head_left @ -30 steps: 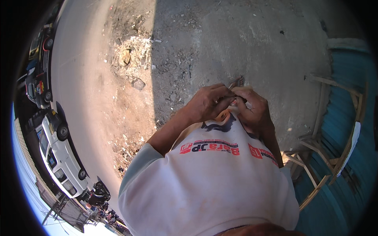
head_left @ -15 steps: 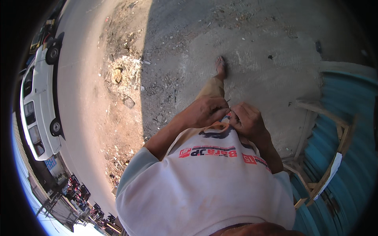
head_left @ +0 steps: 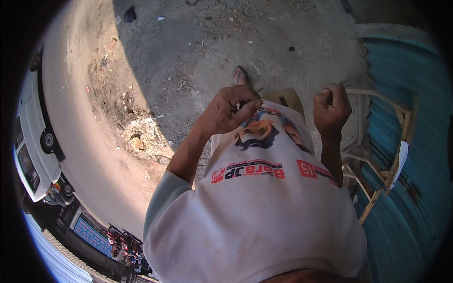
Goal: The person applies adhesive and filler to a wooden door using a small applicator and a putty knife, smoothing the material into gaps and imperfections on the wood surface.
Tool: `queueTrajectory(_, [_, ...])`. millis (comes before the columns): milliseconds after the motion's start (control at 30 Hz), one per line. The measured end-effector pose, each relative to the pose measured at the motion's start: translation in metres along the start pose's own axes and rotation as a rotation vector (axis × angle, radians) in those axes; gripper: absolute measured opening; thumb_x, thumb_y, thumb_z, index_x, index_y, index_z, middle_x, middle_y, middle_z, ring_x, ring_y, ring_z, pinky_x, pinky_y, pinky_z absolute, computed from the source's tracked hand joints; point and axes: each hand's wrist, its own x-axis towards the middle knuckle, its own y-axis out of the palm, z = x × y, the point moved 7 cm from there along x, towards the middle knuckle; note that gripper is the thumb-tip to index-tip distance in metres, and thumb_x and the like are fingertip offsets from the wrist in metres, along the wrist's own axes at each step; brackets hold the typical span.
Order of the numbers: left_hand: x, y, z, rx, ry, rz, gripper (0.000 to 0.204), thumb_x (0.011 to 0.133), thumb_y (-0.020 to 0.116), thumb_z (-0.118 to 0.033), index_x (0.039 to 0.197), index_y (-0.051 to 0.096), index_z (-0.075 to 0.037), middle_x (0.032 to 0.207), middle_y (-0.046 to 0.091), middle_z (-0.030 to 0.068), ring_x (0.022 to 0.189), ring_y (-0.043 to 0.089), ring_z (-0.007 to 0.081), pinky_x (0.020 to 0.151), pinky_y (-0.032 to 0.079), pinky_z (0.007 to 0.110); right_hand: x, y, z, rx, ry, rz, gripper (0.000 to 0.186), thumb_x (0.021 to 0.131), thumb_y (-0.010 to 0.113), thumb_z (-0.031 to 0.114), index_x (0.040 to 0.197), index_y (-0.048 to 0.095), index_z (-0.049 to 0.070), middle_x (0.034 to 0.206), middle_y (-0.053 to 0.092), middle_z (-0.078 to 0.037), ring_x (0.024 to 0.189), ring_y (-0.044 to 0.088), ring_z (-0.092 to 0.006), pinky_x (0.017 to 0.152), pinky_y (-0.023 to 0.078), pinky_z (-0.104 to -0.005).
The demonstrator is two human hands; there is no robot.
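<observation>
1. Left of centre, by the far end of the white shirt (head_left: pixel 255 221): left hand (head_left: pixel 231 108), thumb and fingers bent together, pinching a thin dark sliver (head_left: pixel 260 89); its tip pokes out right.
2. Well apart, right: right hand (head_left: pixel 331 107), curled into a fist; can't tell if anything's inside.
3. Sliver too small to identify; probably light, fairly stiff, easily dropped. Hold by fingertips, mid-length.
4. Beyond left hand: foot (head_left: pixel 240 75) on ground. Right: wooden frame (head_left: pixel 372 206), blue corrugated sheeting (head_left: pixel 406 236). Far left: white van (head_left: pixel 35 132).
</observation>
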Motion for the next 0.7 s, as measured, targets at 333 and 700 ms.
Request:
queueTrajectory(333, [0.145,-0.064,-0.004,-0.354,-0.07,-0.07,0.032,0.109,0.056,-0.026,0.098,0.068,0.002,0.08,0.064,0.0066,0.068,0.061,0.0111,0.062,0.049,0.027,0.125,0.038,-0.05,0.315,0.102,0.031,0.012,0.091,0.072,-0.002,0.101,0.067,0.001,0.087,0.07,-0.009,0.071,0.068,-0.0168,0.066,0.055,-0.0317])
queueTrajectory(700, [0.319,-0.022,-0.044,-0.288,-0.176,-0.027,0.035,0.11,0.055,-0.029,0.098,0.069,0.001,0.083,0.067,0.0032,0.075,0.064,0.0087,0.068,0.053,0.026,0.287,0.023,-0.102,0.766,-0.258,0.284,0.022,0.088,0.071,0.0,0.109,0.067,0.002,0.099,0.068,-0.01,0.082,0.073,-0.0262,0.069,0.059,-0.0378])
